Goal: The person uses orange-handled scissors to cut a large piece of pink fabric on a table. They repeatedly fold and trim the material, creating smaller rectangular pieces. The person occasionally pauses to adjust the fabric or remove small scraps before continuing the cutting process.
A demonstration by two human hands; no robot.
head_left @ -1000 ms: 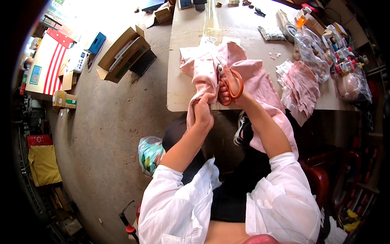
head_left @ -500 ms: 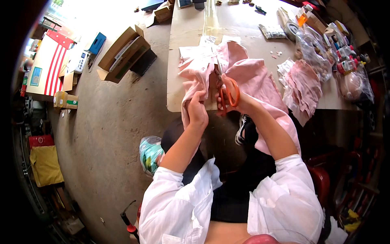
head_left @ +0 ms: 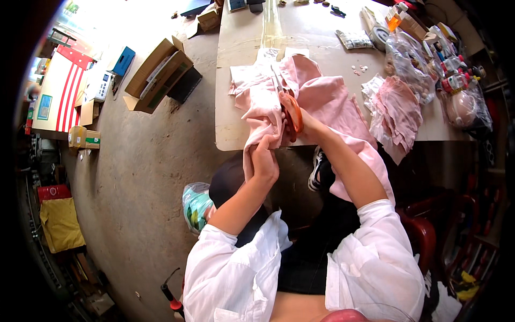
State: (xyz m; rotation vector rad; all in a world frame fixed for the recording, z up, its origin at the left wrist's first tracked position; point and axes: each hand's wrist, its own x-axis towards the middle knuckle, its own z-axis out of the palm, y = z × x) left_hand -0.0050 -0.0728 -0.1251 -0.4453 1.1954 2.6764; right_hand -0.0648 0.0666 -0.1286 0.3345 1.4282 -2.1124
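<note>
In the middle of the frame, the left hand (head_left: 264,159) is closing its fingers around a bunched fold of the pink cloth (head_left: 331,101); the right hand (head_left: 307,126), just above and to the right, is gripping the orange-handled scissors (head_left: 292,114), whose blades are pointing toward the top of the frame, between the cloth's left and right parts; how far apart the blades are standing, one cannot tell.

The cloth is lying across the near edge of the pale table (head_left: 229,121), at upper centre; its left part is running down into the left hand, and its right part is hanging over the edge beside the right forearm, toward the lower right.

A pile of pink pieces (head_left: 398,102) is lying right of the cloth, partly overhanging the edge; a clear plastic bag (head_left: 412,72) is resting behind it at upper right, with an orange bottle (head_left: 394,20) standing near; a flat packet (head_left: 354,39) is lying to the left of these; an open cardboard box (head_left: 153,80) is sitting on the concrete floor (head_left: 139,161) at upper left.
</note>
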